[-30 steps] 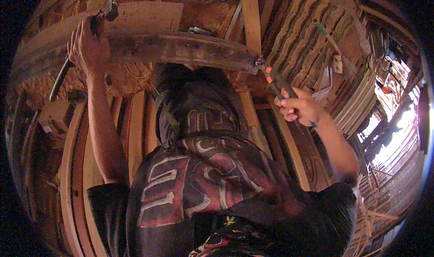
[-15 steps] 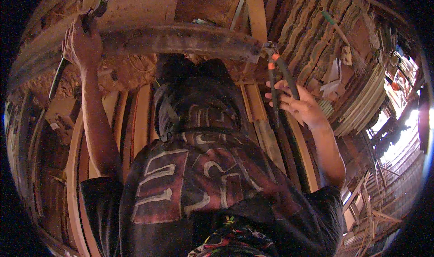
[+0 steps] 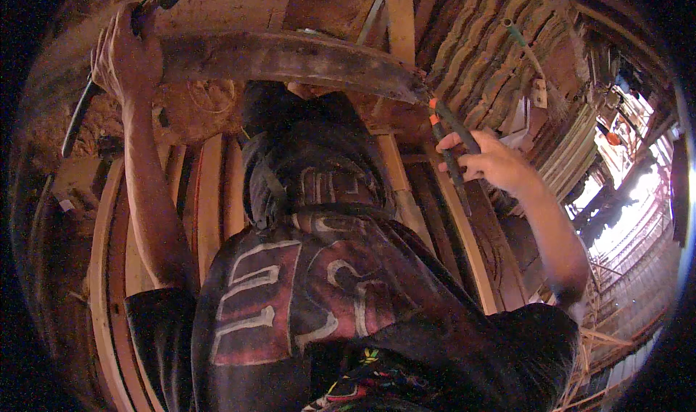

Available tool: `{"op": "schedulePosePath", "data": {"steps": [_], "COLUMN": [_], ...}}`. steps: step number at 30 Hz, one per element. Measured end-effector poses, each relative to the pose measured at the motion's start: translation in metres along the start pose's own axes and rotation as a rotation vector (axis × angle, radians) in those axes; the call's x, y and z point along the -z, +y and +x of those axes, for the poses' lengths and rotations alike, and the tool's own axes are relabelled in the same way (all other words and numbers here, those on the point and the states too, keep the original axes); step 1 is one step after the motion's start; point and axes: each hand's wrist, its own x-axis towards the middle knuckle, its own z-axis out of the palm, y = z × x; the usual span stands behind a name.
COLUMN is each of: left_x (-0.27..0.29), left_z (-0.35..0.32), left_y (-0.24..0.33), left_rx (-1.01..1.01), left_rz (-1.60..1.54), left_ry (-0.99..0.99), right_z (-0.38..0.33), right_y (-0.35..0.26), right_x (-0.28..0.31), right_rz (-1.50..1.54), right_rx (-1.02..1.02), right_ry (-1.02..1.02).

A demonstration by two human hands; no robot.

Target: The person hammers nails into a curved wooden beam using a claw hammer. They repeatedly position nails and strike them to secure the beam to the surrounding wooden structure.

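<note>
At the upper left my left hand [image 3: 128,58] is closed round a hammer [image 3: 80,118]. The dark hammer handle sticks out below the fist, and the head is above it, near the top edge. That hand is at the left part of a long dark wooden beam [image 3: 275,58] lying crosswise in front of me. My right hand [image 3: 487,162] holds pliers [image 3: 454,122] with dark handles and orange bands, fingers wrapped round the handles. The jaws of the pliers are at the right end of the beam; whether they grip something there is too dim to tell.
Wavy stacked sheets [image 3: 475,46] lie at the far right. A green-tipped stick [image 3: 523,43] leans near them. Long wooden boards [image 3: 109,281] run along both sides of me. A pale upright board [image 3: 400,20] stands behind the beam.
The pliers have come down and nearer, their jaws now at the beam's end, and my right fingers have closed more on the handles. My left hand with the hammer has shifted slightly up and left.
</note>
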Motion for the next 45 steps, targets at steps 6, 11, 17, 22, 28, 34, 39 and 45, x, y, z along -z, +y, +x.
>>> {"op": "schedulePosePath", "data": {"steps": [6,11,17,22,28,34,39,45], "left_x": [0.000,-0.002,-0.004,-0.003,-0.002,-0.010,-0.010,-0.011], "left_z": [-0.001,0.000,-0.002,-0.004,-0.005,0.000,0.006,0.005], "left_y": [-0.001,-0.001,-0.001,-0.001,-0.005,-0.009,-0.011,-0.018], "left_rx": [0.016,0.030,0.040,0.056,0.064,0.053,0.033,0.026], "left_rz": [-0.054,0.001,0.004,0.003,0.023,0.047,0.075,0.097], "left_ry": [-0.002,-0.035,-0.019,-0.011,-0.014,-0.024,-0.030,-0.033], "right_z": [-0.004,-0.007,0.006,0.013,0.004,0.012,0.019,0.007], "right_y": [-0.045,-0.084,-0.096,-0.075,-0.062,-0.014,0.036,0.046], "right_x": [0.018,0.019,-0.002,0.002,0.011,0.027,0.017,0.009], "right_rz": [-0.033,-0.558,-0.912,-1.047,-0.773,-0.535,0.085,0.276], "right_rx": [-0.128,-0.094,-0.225,-0.083,-0.032,0.117,0.337,0.438], "right_ry": [0.013,-0.007,0.007,0.061,0.092,0.079,0.289,0.293]}}
